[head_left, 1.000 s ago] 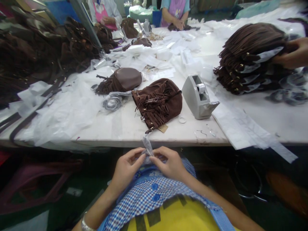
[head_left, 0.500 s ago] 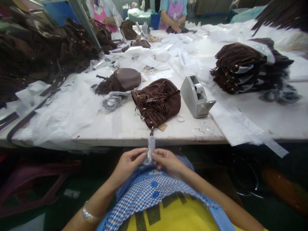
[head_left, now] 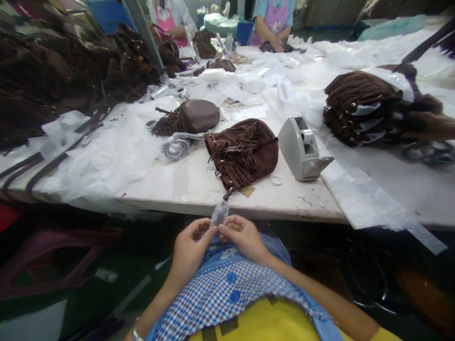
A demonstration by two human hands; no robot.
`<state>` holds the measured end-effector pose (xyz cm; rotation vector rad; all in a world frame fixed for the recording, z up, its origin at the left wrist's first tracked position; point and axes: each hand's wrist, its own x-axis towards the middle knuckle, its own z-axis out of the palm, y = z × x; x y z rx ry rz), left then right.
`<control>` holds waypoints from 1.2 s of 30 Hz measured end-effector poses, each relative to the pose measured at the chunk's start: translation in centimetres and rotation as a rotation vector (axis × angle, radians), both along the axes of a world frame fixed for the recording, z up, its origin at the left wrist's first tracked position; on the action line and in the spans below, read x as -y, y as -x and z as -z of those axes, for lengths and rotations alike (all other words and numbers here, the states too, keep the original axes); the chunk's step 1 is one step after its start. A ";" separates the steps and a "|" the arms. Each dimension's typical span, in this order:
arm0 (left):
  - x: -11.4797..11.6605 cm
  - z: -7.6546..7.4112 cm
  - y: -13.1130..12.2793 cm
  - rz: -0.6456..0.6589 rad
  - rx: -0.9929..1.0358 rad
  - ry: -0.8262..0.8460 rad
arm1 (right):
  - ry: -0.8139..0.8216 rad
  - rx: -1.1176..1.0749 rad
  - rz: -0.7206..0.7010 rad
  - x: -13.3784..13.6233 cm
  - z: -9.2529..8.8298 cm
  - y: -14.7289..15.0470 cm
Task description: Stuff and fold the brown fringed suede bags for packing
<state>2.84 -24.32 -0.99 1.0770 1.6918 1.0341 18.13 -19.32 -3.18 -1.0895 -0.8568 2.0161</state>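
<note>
A brown fringed suede bag lies on its side at the table's front edge. From its near end a short strap runs toward me, and a clear plastic wrapping covers the strap's lower part. My left hand pinches the wrapping's lower end between thumb and fingers. Close against it, my right hand pinches the same wrapping from the other side. Both hands are closed, just off the table edge above my lap. What lies between the fingertips is partly hidden. A tan tag pokes out beneath the bag.
Right of the bag stands a grey tape dispenser, with a white ring nearby. Another brown bag and a wrapped coiled strap lie left. A co-worker's hand reaches the stacked fringed bags. Two people work across the table.
The wrapping now tilts toward the lower left, and its rounded lower end has gone from sight between my fingers. At the right, a co-worker's hand has come to the stack. The view has shifted slightly.
</note>
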 end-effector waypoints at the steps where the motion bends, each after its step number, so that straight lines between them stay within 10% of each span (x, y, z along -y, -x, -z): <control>1: -0.1 0.1 0.0 -0.032 0.067 0.002 | -0.021 0.015 0.001 0.0 -0.1 0.2; 24: -0.8 1.8 3.5 -0.044 -0.046 -0.165 | -0.108 0.292 -0.252 -2.4 -0.2 3.0; 28: -1.1 2.6 4.2 -0.062 -0.042 -0.201 | -0.479 0.512 -0.656 -5.0 -4.6 2.3; 32: -1.5 2.6 4.5 -0.034 0.021 -0.186 | -1.016 0.695 -0.551 -10.0 -9.1 4.1; 36: -2.0 2.6 4.8 -0.033 0.017 -0.186 | -1.404 0.922 -0.607 -17.0 -8.4 7.4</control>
